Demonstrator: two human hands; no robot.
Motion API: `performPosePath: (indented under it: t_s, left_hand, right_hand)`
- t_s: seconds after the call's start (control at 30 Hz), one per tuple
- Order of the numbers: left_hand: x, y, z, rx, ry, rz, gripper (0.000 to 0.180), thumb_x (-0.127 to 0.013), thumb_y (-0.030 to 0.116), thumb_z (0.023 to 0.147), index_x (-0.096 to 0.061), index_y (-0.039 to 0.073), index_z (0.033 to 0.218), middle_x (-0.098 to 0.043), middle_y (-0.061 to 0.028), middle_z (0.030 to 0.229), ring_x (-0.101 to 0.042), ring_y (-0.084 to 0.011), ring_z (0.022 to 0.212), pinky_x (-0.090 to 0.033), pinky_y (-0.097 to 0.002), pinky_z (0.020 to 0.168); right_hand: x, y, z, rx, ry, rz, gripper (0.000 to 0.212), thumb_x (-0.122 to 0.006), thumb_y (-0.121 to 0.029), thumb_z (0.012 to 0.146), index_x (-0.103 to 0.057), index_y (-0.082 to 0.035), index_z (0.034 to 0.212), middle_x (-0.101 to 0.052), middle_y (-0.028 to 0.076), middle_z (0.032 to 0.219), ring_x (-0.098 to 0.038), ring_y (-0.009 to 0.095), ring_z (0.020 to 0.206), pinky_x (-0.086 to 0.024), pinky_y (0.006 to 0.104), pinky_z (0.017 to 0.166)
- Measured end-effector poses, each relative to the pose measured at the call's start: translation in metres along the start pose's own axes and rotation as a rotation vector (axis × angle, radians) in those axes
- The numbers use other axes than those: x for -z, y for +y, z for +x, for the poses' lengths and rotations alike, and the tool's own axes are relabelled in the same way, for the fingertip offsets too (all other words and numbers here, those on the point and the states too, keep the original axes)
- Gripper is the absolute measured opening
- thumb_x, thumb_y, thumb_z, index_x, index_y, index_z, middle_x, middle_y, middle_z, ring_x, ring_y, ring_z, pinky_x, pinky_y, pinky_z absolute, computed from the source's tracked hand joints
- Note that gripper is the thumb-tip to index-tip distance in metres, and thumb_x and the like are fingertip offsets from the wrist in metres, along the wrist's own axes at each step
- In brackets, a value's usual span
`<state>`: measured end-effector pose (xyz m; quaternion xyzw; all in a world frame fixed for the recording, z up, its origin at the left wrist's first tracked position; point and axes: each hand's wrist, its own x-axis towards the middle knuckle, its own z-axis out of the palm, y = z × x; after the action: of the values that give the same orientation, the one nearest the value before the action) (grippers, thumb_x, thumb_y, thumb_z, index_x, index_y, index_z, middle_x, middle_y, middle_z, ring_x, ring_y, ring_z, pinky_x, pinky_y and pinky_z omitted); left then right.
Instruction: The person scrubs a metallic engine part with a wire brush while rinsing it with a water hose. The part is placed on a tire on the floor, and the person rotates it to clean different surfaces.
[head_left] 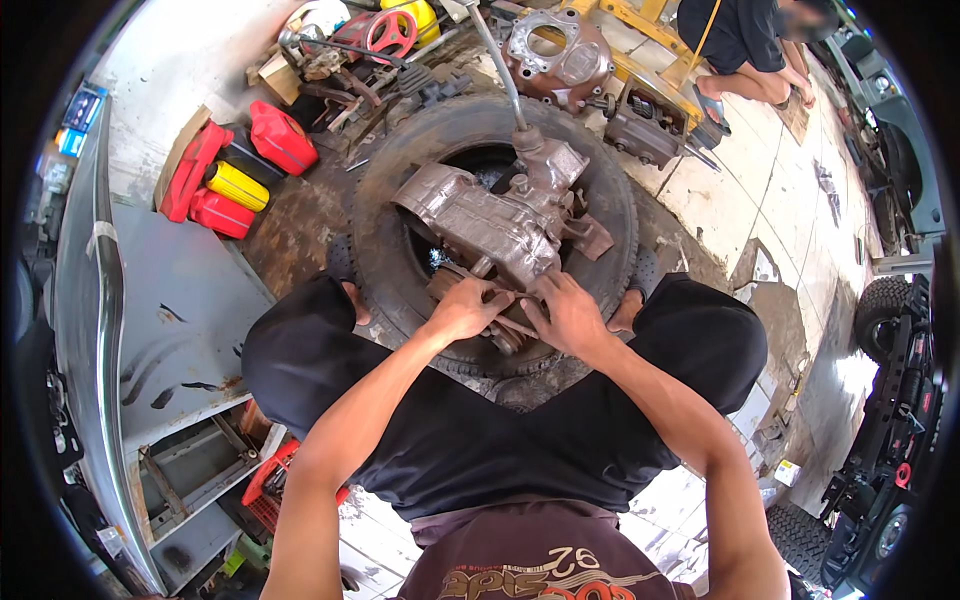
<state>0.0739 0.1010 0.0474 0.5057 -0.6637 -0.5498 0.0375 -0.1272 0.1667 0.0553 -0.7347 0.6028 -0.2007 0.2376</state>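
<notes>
A grey metal gearbox (485,215) with a long gear lever (497,65) lies across a worn tyre (385,165), which is flat on the floor between my feet. Both my hands are at the gearbox's near end, close together. My left hand (468,308) is closed, thumb and fingers pressed together beside a round brownish part. The fingers of my right hand (568,315) are bent in against the edge of the housing, thumb pointing toward the left hand. What the fingertips grip is small and partly hidden by the hands.
Red and yellow jerrycans (238,185) stand at the left, beside a grey metal panel (185,300). Beyond the tyre are a bell housing (560,60) and another gear casing (645,125). A person (745,45) crouches at the far right. Vehicle parts line the right side.
</notes>
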Motion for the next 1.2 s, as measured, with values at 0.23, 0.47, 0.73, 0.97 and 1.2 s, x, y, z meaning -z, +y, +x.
performPosePath:
  t_s: [0.23, 0.47, 0.73, 0.97, 1.2]
  left_hand:
    - [-0.01, 0.005, -0.002, 0.141, 0.053, 0.189, 0.059, -0.056, 0.052, 0.096, -0.072, -0.003, 0.085, -0.065, -0.0213, 0.066, -0.069, -0.0333, 0.064, -0.051, -0.0436, 0.065]
    - [-0.008, 0.012, -0.006, -0.098, 0.11, 0.454, 0.049, -0.059, 0.048, 0.093, -0.071, 0.001, 0.083, -0.067, -0.0215, 0.069, -0.068, -0.041, 0.072, -0.053, -0.0497, 0.069]
    - [-0.005, 0.013, -0.009, -0.17, 0.162, 0.513, 0.042, -0.064, 0.045, 0.089, -0.072, 0.004, 0.088, -0.067, -0.0201, 0.071, -0.067, -0.0409, 0.071, -0.053, -0.0503, 0.067]
    - [-0.004, 0.011, -0.007, -0.148, 0.146, 0.495, 0.039, -0.064, 0.044, 0.09, -0.073, 0.006, 0.093, -0.068, -0.019, 0.072, -0.069, -0.0393, 0.074, -0.054, -0.0501, 0.069]
    - [-0.003, 0.005, -0.003, -0.225, 0.281, 0.427, 0.035, -0.068, 0.039, 0.088, -0.072, 0.005, 0.095, -0.069, -0.017, 0.075, -0.068, -0.0375, 0.077, -0.053, -0.0484, 0.073]
  right_hand:
    - [-0.008, 0.033, 0.006, -0.209, -0.314, 0.367, 0.032, -0.071, -0.029, 0.089, -0.067, -0.003, 0.108, -0.069, 0.02, 0.092, -0.068, 0.038, 0.088, -0.052, 0.043, 0.077]
    - [-0.007, 0.066, 0.02, -0.423, -0.078, 0.312, 0.026, -0.072, -0.027, 0.088, -0.07, -0.005, 0.102, -0.07, 0.02, 0.089, -0.069, 0.038, 0.082, -0.051, 0.0425, 0.074]
    - [-0.022, 0.059, 0.032, -0.492, -0.045, -0.104, 0.042, -0.064, -0.048, 0.089, -0.075, -0.008, 0.086, -0.069, 0.025, 0.082, -0.069, 0.043, 0.081, -0.055, 0.0478, 0.071]
    - [-0.041, 0.057, 0.035, -0.549, -0.097, -0.261, 0.058, -0.055, -0.051, 0.091, -0.067, 0.003, 0.111, -0.07, 0.026, 0.098, -0.066, 0.043, 0.101, -0.047, 0.0586, 0.09]
    - [-0.061, 0.05, 0.026, -0.581, -0.007, -0.086, 0.069, -0.055, -0.04, 0.092, -0.034, 0.006, 0.138, -0.067, 0.029, 0.099, -0.066, 0.046, 0.096, -0.05, 0.0592, 0.085]
